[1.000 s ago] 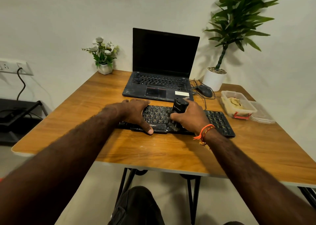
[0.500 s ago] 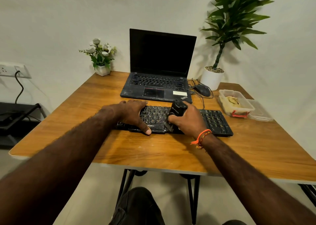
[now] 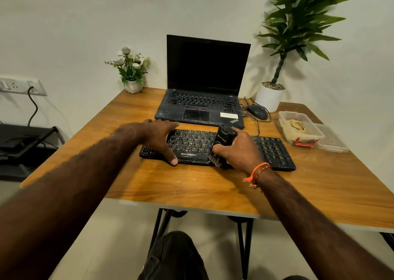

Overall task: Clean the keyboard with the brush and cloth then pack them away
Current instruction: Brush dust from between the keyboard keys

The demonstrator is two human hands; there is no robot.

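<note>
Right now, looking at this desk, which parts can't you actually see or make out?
All in the head view:
- Keyboard: its left end sits under the left hand; the middle is behind the right hand.
- Brush: most bristles are covered by the fingers gripping it.
- Cloth: bunched in the plastic container, so its shape is unclear.
- Key legends: too small to read.

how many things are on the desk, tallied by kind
Keyboards and laptop: 2, black external keyboard, black open laptop
Mouse: 1, black mouse
Plants: 2, white-flower pot, tall green plant in white pot
Clear plastic box: 1, tan cloth inside
Brush: 1, black brush
Total: 7
</note>
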